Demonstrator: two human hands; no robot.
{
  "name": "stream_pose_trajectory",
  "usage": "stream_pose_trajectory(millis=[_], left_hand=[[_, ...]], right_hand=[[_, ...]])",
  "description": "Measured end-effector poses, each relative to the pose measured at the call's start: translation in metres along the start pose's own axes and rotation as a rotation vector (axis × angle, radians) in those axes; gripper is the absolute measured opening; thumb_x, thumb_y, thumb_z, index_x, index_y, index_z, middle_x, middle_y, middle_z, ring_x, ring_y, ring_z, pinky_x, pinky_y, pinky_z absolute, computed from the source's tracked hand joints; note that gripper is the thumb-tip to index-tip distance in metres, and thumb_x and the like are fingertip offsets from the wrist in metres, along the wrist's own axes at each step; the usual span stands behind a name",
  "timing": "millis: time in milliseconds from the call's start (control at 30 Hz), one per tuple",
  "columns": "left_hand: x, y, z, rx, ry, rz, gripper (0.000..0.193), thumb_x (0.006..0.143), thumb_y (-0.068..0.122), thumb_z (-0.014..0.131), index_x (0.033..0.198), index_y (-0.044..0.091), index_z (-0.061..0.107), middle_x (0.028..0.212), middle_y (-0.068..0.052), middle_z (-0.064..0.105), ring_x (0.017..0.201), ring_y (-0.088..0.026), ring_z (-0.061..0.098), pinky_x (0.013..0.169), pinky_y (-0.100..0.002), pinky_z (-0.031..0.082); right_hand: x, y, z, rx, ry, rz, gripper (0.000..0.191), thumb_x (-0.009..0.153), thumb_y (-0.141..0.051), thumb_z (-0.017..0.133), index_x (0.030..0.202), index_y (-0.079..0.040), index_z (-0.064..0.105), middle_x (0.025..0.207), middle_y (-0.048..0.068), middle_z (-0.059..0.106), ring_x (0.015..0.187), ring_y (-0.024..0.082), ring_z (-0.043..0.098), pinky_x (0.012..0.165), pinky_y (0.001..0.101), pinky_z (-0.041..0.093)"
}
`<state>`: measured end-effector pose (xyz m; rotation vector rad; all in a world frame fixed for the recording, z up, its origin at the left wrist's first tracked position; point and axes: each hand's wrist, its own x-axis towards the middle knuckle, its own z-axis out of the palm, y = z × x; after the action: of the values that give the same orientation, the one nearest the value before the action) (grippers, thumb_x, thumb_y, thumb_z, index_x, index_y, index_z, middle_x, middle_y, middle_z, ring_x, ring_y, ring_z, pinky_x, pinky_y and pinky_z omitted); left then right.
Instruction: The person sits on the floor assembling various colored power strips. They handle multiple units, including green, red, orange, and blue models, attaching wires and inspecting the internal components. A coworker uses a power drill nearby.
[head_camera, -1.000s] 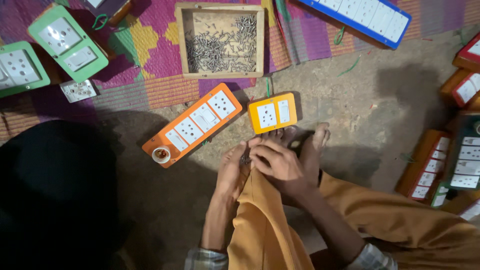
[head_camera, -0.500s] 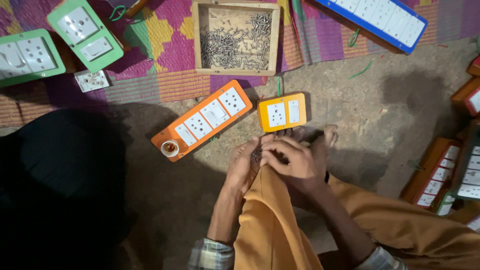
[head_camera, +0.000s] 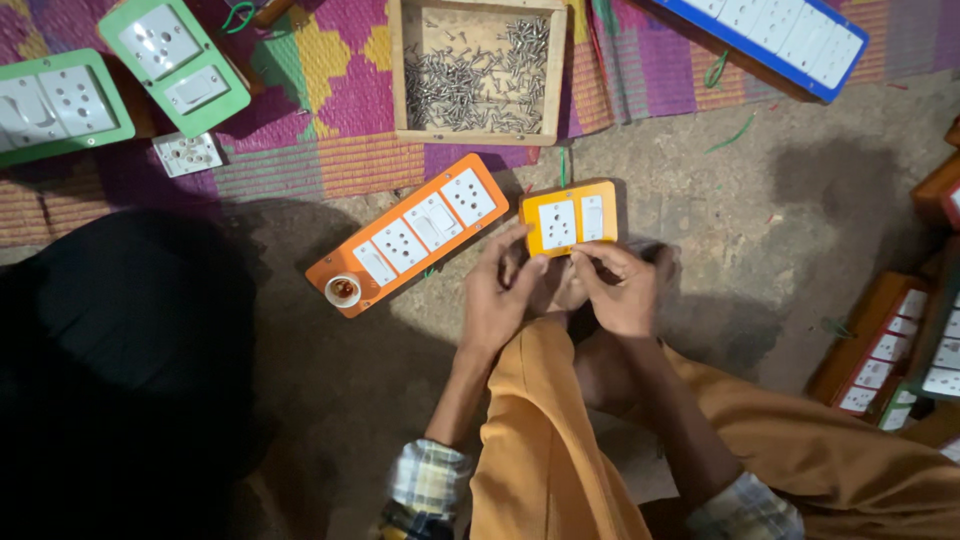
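Both hands meet just below the small orange switch plate (head_camera: 570, 217), which lies flat on the concrete floor (head_camera: 780, 230). Taking that plate as the landmark:

- Left hand (head_camera: 500, 300): just below-left of the plate, fingers stretched up so the tips touch or nearly touch its lower left corner. Fingers loosely curled; can't tell if they pinch anything.
- Right hand (head_camera: 618, 290): just below-right of the plate, fingers bent inward toward the left hand, thumb near the plate's lower edge. Something small may sit between the fingertips, too hidden to tell. Grip state unclear.
- The two hands touch each other between the plate and the person's knee in orange trousers (head_camera: 540, 440).
- Long orange switch board (head_camera: 410, 235): just left of the plate, lying diagonally, with a row of white sockets and switches and a lamp holder at its lower left end.
- Wooden tray of screws (head_camera: 478, 70): above the plate, on the woven mat (head_camera: 330, 150).
- Green switch boards (head_camera: 175, 60): far up-left of the plate, on the mat; a loose white socket module (head_camera: 187, 153) lies below them.
- Blue switch board (head_camera: 780, 40): up-right of the plate.
- Stacked wooden-backed boards (head_camera: 890, 350): well right of the plate, at the frame edge.
- Dark shadowed mass to the far left of the plate; can't identify it.
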<state>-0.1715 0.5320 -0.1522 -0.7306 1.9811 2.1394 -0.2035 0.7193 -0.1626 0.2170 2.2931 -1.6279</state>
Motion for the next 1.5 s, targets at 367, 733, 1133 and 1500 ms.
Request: stream_pose_trajectory(millis=[367, 733, 1133, 1500], left_hand=[[0.035, 0.016, 0.003, 0.365, -0.186, 0.166, 0.088, 0.077, 0.010, 0.082, 0.154, 0.014, 0.038, 0.103, -0.026, 0.072, 0.096, -0.044, 0.071, 0.078, -0.050, 0.060], [0.029, 0.021, 0.018, 0.588, -0.146, 0.140, 0.093, 0.075, 0.015, 0.090, 0.153, 0.010, 0.038, 0.062, -0.008, 0.056, 0.052, -0.018, 0.051, 0.051, -0.033, 0.047], [0.021, 0.028, 0.027, 0.644, -0.149, 0.023, 0.089, 0.077, 0.010, 0.088, 0.151, 0.008, 0.038, 0.062, -0.006, 0.050, 0.054, -0.014, 0.045, 0.053, -0.031, 0.044], [0.000, 0.012, 0.055, 0.794, -0.185, 0.456, 0.074, 0.082, 0.013, 0.080, 0.146, 0.005, 0.042, 0.070, -0.008, 0.052, 0.059, -0.018, 0.046, 0.054, -0.035, 0.043]], right_hand=[[-0.011, -0.059, 0.022, -0.736, 0.147, -0.193, 0.019, 0.089, -0.023, 0.081, 0.098, -0.009, 0.072, 0.093, 0.010, 0.076, 0.082, 0.028, 0.074, 0.074, 0.0413, 0.056], [-0.017, -0.063, 0.000, -0.915, 0.318, -0.376, 0.019, 0.077, -0.032, 0.078, 0.089, -0.021, 0.067, 0.082, -0.001, 0.072, 0.077, 0.033, 0.071, 0.075, 0.0524, 0.056], [-0.021, -0.010, 0.009, -0.719, 0.264, -0.248, 0.029, 0.085, -0.029, 0.076, 0.109, -0.014, 0.068, 0.080, 0.015, 0.069, 0.066, 0.034, 0.070, 0.100, 0.0570, 0.050], [-0.111, -0.177, -0.107, -0.722, 0.356, -0.435, 0.020, 0.091, -0.030, 0.069, 0.098, -0.012, 0.071, 0.101, 0.020, 0.069, 0.096, 0.038, 0.069, 0.087, 0.0486, 0.057]])
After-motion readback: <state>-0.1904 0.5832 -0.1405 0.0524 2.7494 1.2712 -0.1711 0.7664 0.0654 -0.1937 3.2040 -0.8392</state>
